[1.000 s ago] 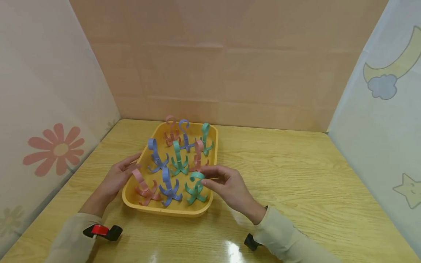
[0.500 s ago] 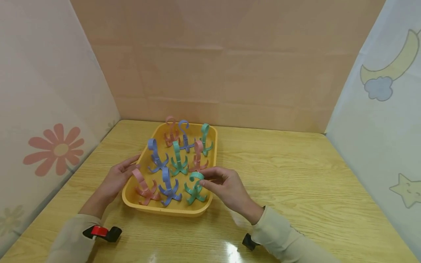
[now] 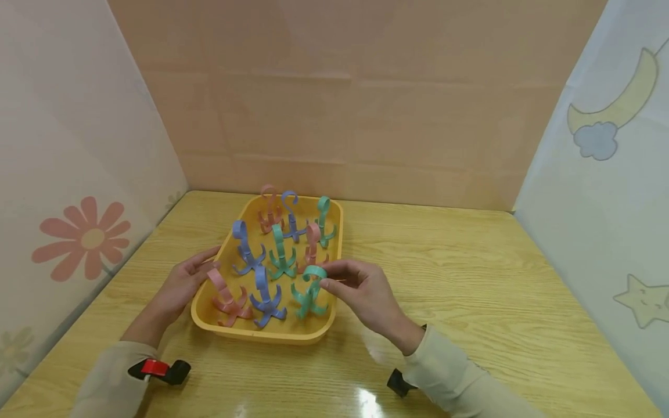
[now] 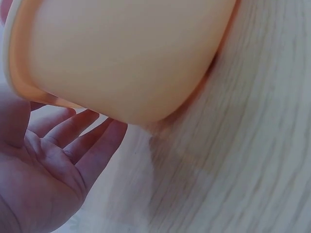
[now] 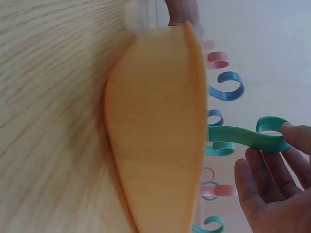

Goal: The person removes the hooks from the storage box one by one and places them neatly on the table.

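Note:
A yellow plastic basket (image 3: 272, 335) holds several pink, blue and green claw hooks, each with a curled top and splayed prongs. At its left side, my left hand (image 3: 180, 285) holds the rim, thumb at the edge and fingers against the outer wall; the left wrist view shows those fingers (image 4: 99, 153) touching the basket from outside. My right hand (image 3: 366, 296) pinches the curled top of the front right green hook (image 3: 309, 299) between thumb and fingers. In the right wrist view this green hook (image 5: 243, 137) rises above the rim, its prongs hidden behind the wall.
The basket stands on a wood-grain table (image 3: 444, 278). A pink hook (image 3: 230, 302) and a blue hook (image 3: 268, 302) share the front row with the held one. Behind it stands another pink hook (image 3: 312, 247). Printed walls close in the table left and right, with a plain backdrop behind.
The green hook in my right hand has risen slightly and its top tilts to the right. My left hand stays at the basket's rim. The whole view has shifted a little.

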`<control>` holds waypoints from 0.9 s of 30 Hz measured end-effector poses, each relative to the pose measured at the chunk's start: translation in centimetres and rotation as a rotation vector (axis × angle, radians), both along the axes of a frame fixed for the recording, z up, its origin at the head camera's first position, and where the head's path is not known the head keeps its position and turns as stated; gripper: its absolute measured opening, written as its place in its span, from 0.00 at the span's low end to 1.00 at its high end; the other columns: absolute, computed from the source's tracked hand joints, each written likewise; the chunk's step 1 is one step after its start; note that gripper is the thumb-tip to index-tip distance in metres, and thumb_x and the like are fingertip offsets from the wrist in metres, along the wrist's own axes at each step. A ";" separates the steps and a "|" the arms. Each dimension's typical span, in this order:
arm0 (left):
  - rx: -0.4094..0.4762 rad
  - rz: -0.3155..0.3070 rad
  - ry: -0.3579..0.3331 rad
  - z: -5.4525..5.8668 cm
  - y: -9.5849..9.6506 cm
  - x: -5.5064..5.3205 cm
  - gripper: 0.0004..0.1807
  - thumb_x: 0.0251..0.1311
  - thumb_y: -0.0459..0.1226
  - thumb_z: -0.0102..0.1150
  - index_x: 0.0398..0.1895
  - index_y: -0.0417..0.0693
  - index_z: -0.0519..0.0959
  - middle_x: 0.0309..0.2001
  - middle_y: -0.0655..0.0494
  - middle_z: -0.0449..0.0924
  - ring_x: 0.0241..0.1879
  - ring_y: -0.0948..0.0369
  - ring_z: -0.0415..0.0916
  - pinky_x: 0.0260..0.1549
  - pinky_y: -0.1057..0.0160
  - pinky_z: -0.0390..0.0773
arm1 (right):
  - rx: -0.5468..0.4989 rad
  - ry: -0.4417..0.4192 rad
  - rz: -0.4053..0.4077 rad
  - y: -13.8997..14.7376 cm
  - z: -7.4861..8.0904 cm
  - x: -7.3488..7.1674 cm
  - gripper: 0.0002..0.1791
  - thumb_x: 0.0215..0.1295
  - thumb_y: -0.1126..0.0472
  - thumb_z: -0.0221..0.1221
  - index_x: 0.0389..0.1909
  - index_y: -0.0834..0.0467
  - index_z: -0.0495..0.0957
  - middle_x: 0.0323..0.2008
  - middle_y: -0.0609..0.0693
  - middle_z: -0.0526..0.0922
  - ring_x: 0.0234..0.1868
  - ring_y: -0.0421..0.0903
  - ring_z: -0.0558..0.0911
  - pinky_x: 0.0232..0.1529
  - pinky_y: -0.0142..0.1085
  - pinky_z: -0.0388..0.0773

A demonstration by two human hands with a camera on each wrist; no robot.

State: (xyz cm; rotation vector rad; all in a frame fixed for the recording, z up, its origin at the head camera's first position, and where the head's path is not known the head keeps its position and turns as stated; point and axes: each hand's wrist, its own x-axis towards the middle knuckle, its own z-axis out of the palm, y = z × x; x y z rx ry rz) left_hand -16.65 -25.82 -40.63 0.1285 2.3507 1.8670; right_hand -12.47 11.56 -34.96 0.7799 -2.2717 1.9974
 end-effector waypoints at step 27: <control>0.047 -0.011 0.034 -0.5 -0.1 0.0 0.36 0.76 0.45 0.52 0.80 0.43 0.53 0.69 0.28 0.63 0.52 0.68 0.79 0.46 0.66 0.81 | 0.148 0.105 -0.290 7.4 3.2 -4.5 0.12 0.66 0.63 0.67 0.49 0.63 0.84 0.46 0.58 0.86 0.44 0.45 0.85 0.46 0.35 0.82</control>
